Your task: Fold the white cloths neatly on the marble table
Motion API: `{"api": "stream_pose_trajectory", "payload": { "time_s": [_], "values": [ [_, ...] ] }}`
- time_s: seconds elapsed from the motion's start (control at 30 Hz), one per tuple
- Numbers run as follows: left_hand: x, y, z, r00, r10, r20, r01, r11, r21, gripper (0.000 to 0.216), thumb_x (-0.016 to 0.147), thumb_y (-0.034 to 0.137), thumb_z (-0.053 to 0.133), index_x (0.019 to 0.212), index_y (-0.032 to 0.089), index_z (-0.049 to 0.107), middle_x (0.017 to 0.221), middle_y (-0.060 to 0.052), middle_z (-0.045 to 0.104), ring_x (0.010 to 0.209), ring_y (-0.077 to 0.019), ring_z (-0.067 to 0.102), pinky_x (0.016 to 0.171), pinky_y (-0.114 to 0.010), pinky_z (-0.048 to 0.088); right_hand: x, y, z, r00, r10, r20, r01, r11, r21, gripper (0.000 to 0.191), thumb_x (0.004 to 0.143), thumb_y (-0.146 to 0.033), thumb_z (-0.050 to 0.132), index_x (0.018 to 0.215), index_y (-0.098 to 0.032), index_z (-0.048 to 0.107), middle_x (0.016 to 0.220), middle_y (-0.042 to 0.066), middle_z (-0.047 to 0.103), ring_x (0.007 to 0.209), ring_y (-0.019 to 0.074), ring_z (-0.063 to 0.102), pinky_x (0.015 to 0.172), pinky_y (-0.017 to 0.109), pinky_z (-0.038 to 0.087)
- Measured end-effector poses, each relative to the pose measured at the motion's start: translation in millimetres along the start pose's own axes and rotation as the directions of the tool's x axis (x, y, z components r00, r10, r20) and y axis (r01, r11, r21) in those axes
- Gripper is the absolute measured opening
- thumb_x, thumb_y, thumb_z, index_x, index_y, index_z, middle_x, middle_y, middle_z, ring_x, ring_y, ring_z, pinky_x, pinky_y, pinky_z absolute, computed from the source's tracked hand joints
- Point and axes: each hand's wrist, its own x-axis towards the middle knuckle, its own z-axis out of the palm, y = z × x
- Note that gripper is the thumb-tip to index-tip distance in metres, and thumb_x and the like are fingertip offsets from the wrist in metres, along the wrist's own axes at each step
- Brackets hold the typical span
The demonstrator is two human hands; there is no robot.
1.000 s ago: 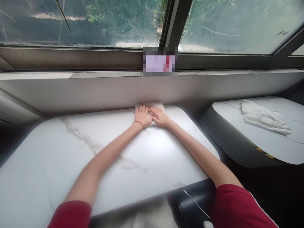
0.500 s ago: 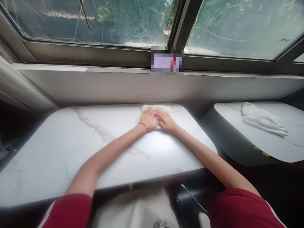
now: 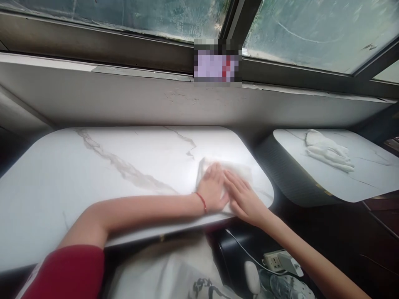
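A folded white cloth lies flat near the right end of the white marbled tabletop. My left hand, with a thin red bracelet at the wrist, rests on it with fingers stretched out. Beside it, my right hand lies flat on the same cloth, its fingers extended and close to the left hand. Both palms are turned down, hiding the cloth's middle. The fingertips and cloth are slightly blurred.
A second marbled table stands to the right, with a crumpled white cloth on it. Windows rise behind the wall. Below the front edge are a pale printed bag, a white cable and a power strip.
Both hands and the cloth have moved from the table's back edge towards me and to the right. The camera view has shifted a little too.
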Motion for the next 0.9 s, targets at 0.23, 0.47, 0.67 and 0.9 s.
{"api": "stream_pose_trajectory", "payload": {
  "time_s": [0.23, 0.47, 0.67, 0.9],
  "values": [
    [52.3, 13.9, 15.5, 0.996, 0.087, 0.026, -0.083, 0.989, -0.124, 0.076, 0.095, 0.047, 0.041, 0.150, -0.006, 0.040, 0.160, -0.028, 0.036, 0.152, -0.0384, 0.030, 0.126, -0.049, 0.020, -18.8, 45.5, -18.8, 0.995, 0.081, 0.058, -0.078, 0.995, -0.057, 0.080, 0.090, -0.023, 0.043, 0.164, -0.030, 0.012, 0.167, 0.008, 0.030, 0.151, 0.0310, 0.036, 0.119, 0.055, 0.042],
    [126.5, 4.9, 31.0, 0.999, 0.025, 0.040, -0.020, 0.991, -0.130, 0.072, 0.096, 0.043, 0.041, 0.150, -0.005, 0.039, 0.162, -0.026, 0.034, 0.154, -0.0361, 0.027, 0.126, -0.049, 0.019, 3.5, 116.3, -5.5, 0.985, 0.170, -0.023, -0.170, 0.985, 0.024, 0.066, 0.090, -0.021, 0.037, 0.156, -0.022, 0.034, 0.163, 0.010, 0.038, 0.152, 0.0304, 0.033, 0.122, 0.060, 0.034],
    [168.8, -23.1, 34.7, 0.996, -0.061, 0.058, 0.067, 0.990, -0.124, 0.070, 0.098, 0.039, 0.038, 0.153, -0.005, 0.035, 0.164, -0.024, 0.030, 0.155, -0.0336, 0.025, 0.127, -0.047, 0.017, 47.9, 163.6, 6.1, 0.978, 0.201, -0.060, -0.197, 0.978, 0.071, 0.059, 0.090, -0.026, 0.036, 0.148, -0.020, 0.045, 0.159, 0.011, 0.044, 0.149, 0.0306, 0.038, 0.120, 0.059, 0.035],
    [199.3, -57.9, 37.0, 0.989, -0.150, 0.001, 0.149, 0.983, -0.103, 0.066, 0.096, 0.035, 0.037, 0.149, -0.004, 0.041, 0.163, -0.023, 0.035, 0.153, -0.0306, 0.029, 0.126, -0.044, 0.019, 99.8, 193.3, 18.2, 0.972, 0.223, -0.071, -0.213, 0.969, 0.126, 0.056, 0.089, -0.027, 0.035, 0.143, -0.019, 0.050, 0.157, 0.012, 0.046, 0.148, 0.0300, 0.040, 0.120, 0.058, 0.033]
  ]
}}
